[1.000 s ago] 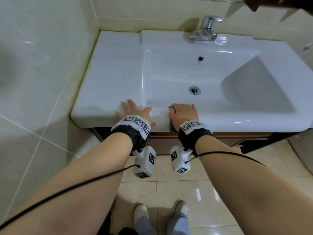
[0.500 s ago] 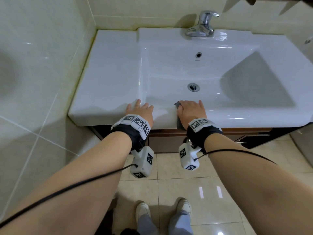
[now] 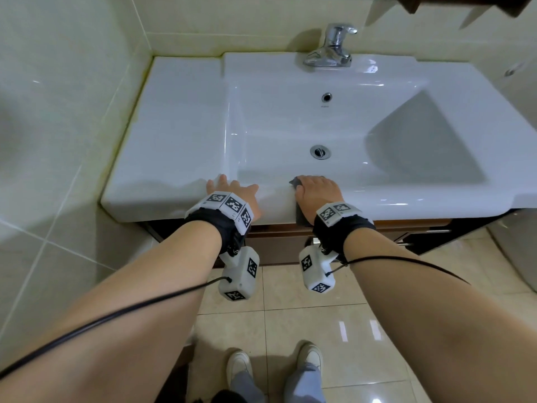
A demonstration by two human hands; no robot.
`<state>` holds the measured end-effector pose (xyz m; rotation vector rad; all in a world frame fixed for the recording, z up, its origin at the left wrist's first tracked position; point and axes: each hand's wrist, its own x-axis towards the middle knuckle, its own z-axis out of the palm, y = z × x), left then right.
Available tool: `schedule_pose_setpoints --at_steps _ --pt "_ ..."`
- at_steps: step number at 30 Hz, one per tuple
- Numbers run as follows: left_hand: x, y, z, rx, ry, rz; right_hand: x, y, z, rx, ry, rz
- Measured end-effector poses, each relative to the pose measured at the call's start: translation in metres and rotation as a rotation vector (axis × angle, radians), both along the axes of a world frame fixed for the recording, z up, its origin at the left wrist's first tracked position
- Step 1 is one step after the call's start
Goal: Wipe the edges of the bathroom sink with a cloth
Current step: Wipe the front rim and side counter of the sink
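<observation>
Pressing hand: my right hand (image 3: 316, 193), palm down on the cloth, fingers laid forward over the rim and not clenched; I cannot see the tips where they dip toward the basin.
Cloth: dark cloth (image 3: 303, 218), pinned under that palm on the sink's front edge; one corner shows at the hand's left side and a flap hangs down the front face.
Bracing hand: my left hand (image 3: 232, 193), released, fingers spread flat on the same front edge, holding nothing; near the right hand but apart from it.
Sink: white sink (image 3: 174, 158), its left side against the tiled wall (image 3: 43, 141); flat shelf on the left, basin on the right.
Fittings: drain (image 3: 319, 151) in the basin floor, overflow hole (image 3: 327, 97) above it, chrome tap (image 3: 331, 50) on the back rim.
Wrists: marker bands (image 3: 229, 207) on both, each with a white block and a black cable.
Below: brown cabinet (image 3: 276, 239), tiled floor (image 3: 290, 286), white shoes (image 3: 238, 365).
</observation>
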<state>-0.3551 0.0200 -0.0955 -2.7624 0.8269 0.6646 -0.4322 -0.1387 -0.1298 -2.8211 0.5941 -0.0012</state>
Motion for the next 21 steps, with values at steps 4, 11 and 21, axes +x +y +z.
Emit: schedule_pose_setpoints --at_steps 4,11,21 --pt "-0.007 -0.004 0.006 0.015 -0.023 0.013 -0.009 -0.024 -0.003 -0.043 0.038 -0.105" --pt "-0.010 -0.017 0.008 0.021 -0.049 0.062 0.011 0.010 -0.002 -0.002 0.043 0.031" --pt "-0.014 -0.025 0.003 0.004 -0.062 0.117 -0.014 -0.028 -0.001 -0.026 0.039 -0.027"
